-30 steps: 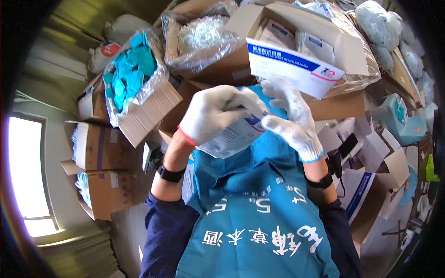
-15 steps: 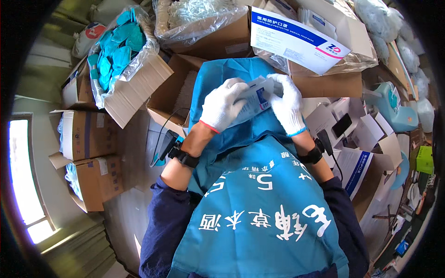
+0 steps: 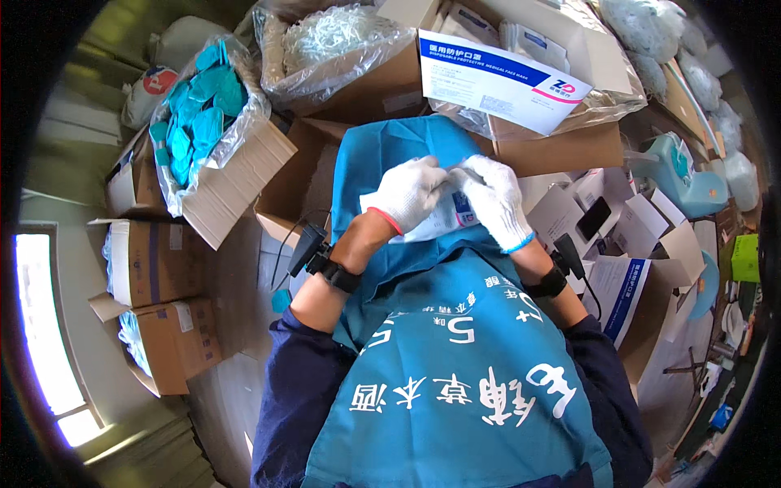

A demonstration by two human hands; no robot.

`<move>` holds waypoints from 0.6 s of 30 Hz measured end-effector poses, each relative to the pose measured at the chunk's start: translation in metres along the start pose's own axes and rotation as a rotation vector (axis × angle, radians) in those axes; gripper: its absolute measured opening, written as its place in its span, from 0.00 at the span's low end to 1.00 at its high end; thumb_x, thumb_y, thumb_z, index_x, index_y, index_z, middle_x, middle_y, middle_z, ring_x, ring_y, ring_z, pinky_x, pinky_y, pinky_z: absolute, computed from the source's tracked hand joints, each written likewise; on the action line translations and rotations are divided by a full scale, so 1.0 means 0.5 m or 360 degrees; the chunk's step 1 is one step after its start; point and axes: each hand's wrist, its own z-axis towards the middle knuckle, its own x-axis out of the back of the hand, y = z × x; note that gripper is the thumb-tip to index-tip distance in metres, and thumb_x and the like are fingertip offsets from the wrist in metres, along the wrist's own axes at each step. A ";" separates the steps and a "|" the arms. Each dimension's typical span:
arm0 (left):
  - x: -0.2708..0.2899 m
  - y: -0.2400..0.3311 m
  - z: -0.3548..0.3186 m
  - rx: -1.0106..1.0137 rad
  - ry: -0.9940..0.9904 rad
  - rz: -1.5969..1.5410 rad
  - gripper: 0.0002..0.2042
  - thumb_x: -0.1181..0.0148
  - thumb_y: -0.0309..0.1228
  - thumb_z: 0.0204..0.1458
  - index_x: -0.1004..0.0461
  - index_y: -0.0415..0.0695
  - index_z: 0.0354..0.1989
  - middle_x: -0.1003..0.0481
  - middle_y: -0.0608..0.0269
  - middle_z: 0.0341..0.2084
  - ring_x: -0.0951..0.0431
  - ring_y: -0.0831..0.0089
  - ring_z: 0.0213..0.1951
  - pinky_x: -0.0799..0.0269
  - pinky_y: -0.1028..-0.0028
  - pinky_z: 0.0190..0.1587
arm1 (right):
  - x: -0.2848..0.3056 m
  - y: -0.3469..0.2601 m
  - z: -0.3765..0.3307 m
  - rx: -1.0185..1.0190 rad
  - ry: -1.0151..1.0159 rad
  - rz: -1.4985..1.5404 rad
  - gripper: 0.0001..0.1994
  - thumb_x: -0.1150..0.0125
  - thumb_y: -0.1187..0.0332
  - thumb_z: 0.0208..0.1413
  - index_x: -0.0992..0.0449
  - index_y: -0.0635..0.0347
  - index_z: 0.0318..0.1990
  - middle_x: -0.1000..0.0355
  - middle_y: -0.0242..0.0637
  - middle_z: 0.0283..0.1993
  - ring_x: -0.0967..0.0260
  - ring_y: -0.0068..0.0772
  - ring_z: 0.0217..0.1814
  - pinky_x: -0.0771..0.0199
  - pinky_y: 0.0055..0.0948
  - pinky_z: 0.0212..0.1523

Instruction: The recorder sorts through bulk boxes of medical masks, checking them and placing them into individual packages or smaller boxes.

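A white printed plastic packet (image 3: 431, 224) with a blue patch lies over the blue apron on my lap. My left hand (image 3: 405, 193), in a white knitted glove with a red cuff, is closed on the packet's upper edge. Close beside it, my right hand (image 3: 493, 195), gloved in white with a blue cuff, pinches the same edge. Their fingertips nearly meet and cover the top of the packet. What is inside the packet cannot be made out.
Ahead stand a carton of teal face masks (image 3: 203, 110), a carton of white ear-loop strands (image 3: 346, 37) and a carton of white packets (image 3: 525, 45). A white mask box (image 3: 504, 81) leans on the last. At right are opened boxes with a phone (image 3: 595, 218).
My hands have drawn closer together and closed along the packet's upper edge. The packet now hangs lower, mostly below the fingers. The view has shifted slightly.
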 end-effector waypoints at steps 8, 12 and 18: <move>0.000 0.016 -0.010 -0.0411 0.0498 0.0377 0.02 0.42 0.23 0.41 0.27 0.45 0.23 0.33 0.60 0.20 0.30 0.59 0.26 0.34 0.62 0.28 | -0.093 0.061 0.103 -0.0086 -0.0015 -0.0668 0.17 0.42 0.51 0.53 0.21 0.55 0.26 0.27 0.46 0.27 0.28 0.48 0.29 0.31 0.42 0.32; 0.051 0.105 -0.012 -0.0653 0.0587 0.0245 0.08 0.40 0.19 0.34 0.24 0.47 0.24 0.32 0.63 0.19 0.29 0.64 0.24 0.33 0.66 0.27 | -0.123 0.179 0.125 0.0435 -0.0071 -0.1153 0.12 0.42 0.55 0.51 0.21 0.51 0.25 0.25 0.44 0.27 0.25 0.42 0.32 0.28 0.42 0.34; 0.100 0.115 -0.079 -0.0156 0.0751 -0.0236 0.07 0.40 0.18 0.38 0.24 0.44 0.25 0.30 0.58 0.21 0.28 0.63 0.24 0.32 0.71 0.28 | -0.127 0.206 0.093 0.0871 -0.0132 -0.0730 0.09 0.40 0.62 0.56 0.23 0.57 0.35 0.26 0.36 0.29 0.29 0.29 0.29 0.30 0.30 0.33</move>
